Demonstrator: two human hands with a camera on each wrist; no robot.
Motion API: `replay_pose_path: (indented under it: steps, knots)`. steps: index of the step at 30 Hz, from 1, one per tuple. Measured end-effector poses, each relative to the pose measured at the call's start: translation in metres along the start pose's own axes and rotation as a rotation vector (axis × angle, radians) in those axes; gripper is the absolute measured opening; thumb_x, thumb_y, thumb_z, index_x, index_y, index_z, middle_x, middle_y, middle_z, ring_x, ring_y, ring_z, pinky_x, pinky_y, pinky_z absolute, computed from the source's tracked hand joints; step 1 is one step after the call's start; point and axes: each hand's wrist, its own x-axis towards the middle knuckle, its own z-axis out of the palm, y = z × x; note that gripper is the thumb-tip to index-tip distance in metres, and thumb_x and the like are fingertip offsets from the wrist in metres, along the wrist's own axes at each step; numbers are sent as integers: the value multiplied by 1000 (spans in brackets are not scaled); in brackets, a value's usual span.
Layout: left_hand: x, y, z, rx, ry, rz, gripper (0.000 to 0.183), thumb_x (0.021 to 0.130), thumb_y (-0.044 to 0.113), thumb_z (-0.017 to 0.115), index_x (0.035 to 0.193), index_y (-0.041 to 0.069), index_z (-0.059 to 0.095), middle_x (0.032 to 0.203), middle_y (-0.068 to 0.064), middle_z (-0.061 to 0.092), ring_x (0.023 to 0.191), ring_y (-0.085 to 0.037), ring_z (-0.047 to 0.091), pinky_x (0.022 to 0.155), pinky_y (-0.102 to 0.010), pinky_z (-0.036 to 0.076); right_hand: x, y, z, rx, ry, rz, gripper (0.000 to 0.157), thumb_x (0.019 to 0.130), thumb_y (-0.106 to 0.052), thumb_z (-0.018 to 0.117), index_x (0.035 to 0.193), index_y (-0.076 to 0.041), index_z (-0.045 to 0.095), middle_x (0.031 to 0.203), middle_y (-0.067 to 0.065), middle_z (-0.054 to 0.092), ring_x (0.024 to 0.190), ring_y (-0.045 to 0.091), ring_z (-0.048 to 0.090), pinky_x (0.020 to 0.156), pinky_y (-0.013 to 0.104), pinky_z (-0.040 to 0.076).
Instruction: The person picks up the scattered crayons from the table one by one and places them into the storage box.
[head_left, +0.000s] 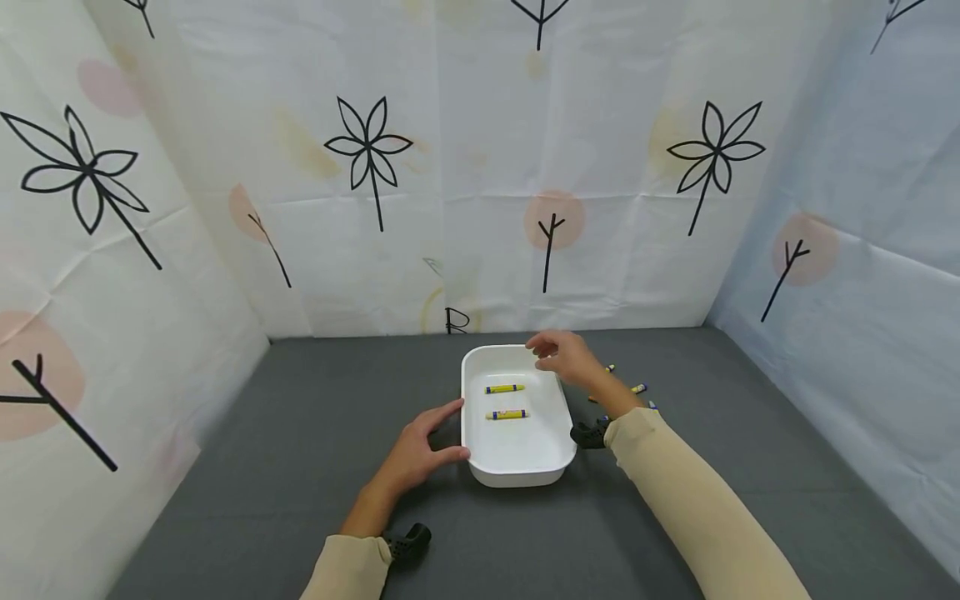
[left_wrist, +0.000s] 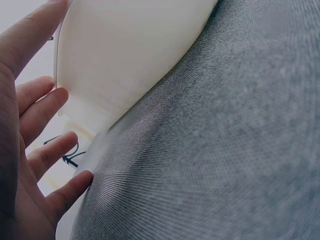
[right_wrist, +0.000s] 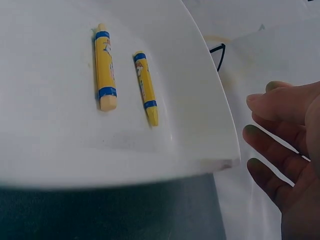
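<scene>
A white rectangular tray (head_left: 525, 446) stands on the dark table. Two yellow crayons with blue bands lie apart inside it, the far crayon (head_left: 504, 388) and the near crayon (head_left: 507, 415). My left hand (head_left: 422, 446) touches the tray's left side with spread thumb and fingers; the left wrist view shows these fingers (left_wrist: 47, 112) against the outer wall. Above the far right corner of the tray hovers my right hand (head_left: 566, 357), its fingers loosely bent. Nothing shows between its thumb and fingers in the right wrist view, where the fingertips (right_wrist: 253, 131) look greenish.
Several crayons (head_left: 638, 389) lie on the table right of the tray, partly hidden behind the right forearm. Dark grey cloth (head_left: 337, 400) covers the table. White fabric walls (head_left: 480, 167) with plant drawings enclose the back and both sides.
</scene>
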Motion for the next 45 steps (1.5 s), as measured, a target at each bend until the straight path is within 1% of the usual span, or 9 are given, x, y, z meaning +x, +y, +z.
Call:
replay_pose_path:
  steps: [9, 18, 23, 28, 33, 36, 39, 41, 45]
  knots:
    - [-1, 1, -1, 4, -3, -6, 71, 80, 36, 80, 144, 28, 50, 144, -5, 48, 132, -30, 42, 104, -54, 37, -11, 19, -13, 0, 40, 44, 33, 89, -1, 68, 122, 0, 63, 117, 18, 62, 108, 35, 58, 87, 48, 49]
    - [-1, 1, 0, 3, -5, -3, 71, 80, 38, 80, 143, 25, 51, 144, -5, 48, 132, -30, 43, 104, -54, 37, -18, 46, -21, -31, 46, 37, 34, 88, 1, 69, 121, 4, 62, 119, 22, 61, 111, 39, 56, 89, 49, 49]
    - [-1, 1, 0, 11, -7, -7, 71, 80, 37, 80, 143, 26, 51, 144, -5, 48, 132, -30, 42, 105, -54, 36, -22, 61, -25, -42, 20, 71, 35, 89, 1, 68, 123, 5, 60, 120, 22, 61, 111, 39, 56, 88, 48, 50]
    - [-1, 2, 0, 15, 1, -4, 71, 80, 36, 80, 144, 25, 51, 144, -5, 49, 132, -30, 43, 104, -55, 37, -24, 72, -30, -51, -2, 89, 35, 90, 3, 66, 124, 6, 59, 121, 24, 60, 113, 41, 54, 90, 51, 48]
    - [0, 2, -1, 24, 4, -4, 71, 80, 36, 80, 144, 24, 50, 144, -6, 49, 132, -31, 43, 104, -56, 37, -27, 79, -34, -75, -19, 131, 37, 89, 2, 66, 126, 5, 59, 128, 26, 55, 120, 44, 48, 94, 55, 44]
    - [0, 2, -2, 20, 3, -2, 72, 79, 36, 80, 144, 25, 50, 144, -6, 49, 132, -31, 43, 104, -55, 37, -28, 82, -34, -88, -37, 160, 38, 89, 3, 65, 127, 4, 58, 134, 28, 50, 119, 45, 47, 87, 53, 47]
    - [-1, 1, -2, 16, -2, 3, 73, 79, 37, 80, 144, 25, 50, 144, -6, 49, 132, -31, 43, 104, -55, 37, -30, 85, -36, -97, -56, 175, 41, 89, 4, 64, 129, 4, 57, 138, 31, 44, 113, 45, 49, 75, 46, 49]
    - [-1, 1, -2, 18, -3, 3, 73, 79, 38, 81, 144, 26, 50, 144, -5, 48, 132, -30, 43, 104, -54, 37, -31, 88, -36, -100, -72, 182, 44, 88, 4, 65, 130, 4, 56, 139, 32, 43, 113, 45, 48, 71, 44, 48]
    - [-1, 1, -2, 17, -4, 16, 74, 79, 38, 81, 144, 25, 50, 143, -5, 49, 132, -29, 43, 104, -53, 38, -30, 93, -39, -119, -125, 201, 51, 85, 4, 68, 133, 4, 54, 139, 32, 42, 119, 48, 44, 77, 47, 49]
